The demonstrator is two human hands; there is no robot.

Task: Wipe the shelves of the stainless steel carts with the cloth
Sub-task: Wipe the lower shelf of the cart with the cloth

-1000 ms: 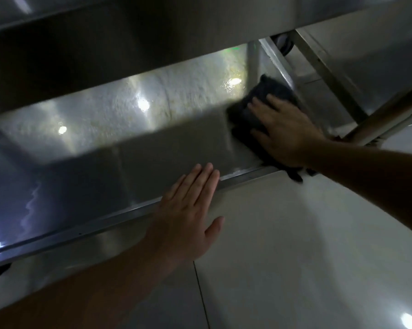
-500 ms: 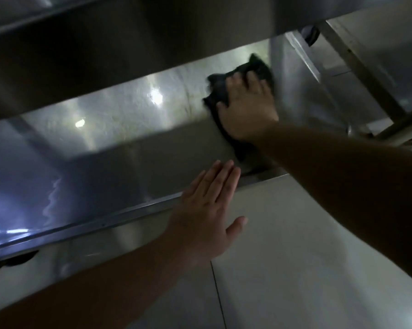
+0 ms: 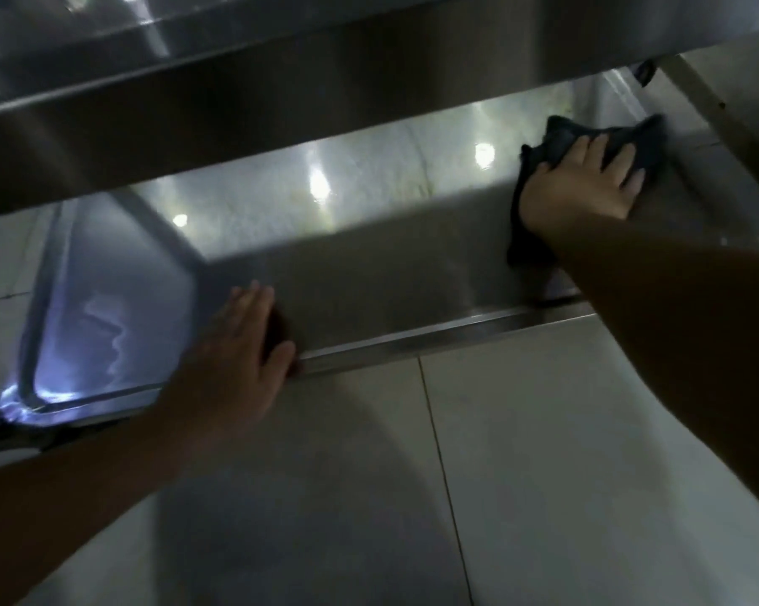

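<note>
Right hand (image 3: 581, 183) flat on dark cloth (image 3: 557, 137) — lower shelf (image 3: 412, 273), left hand (image 3: 242, 343) flat on rim

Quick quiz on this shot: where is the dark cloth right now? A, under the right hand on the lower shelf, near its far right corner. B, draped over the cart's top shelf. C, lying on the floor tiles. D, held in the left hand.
A: the right hand presses flat on the dark cloth on the lower shelf, while the left hand rests at the shelf's front edge with no cloth.
</note>
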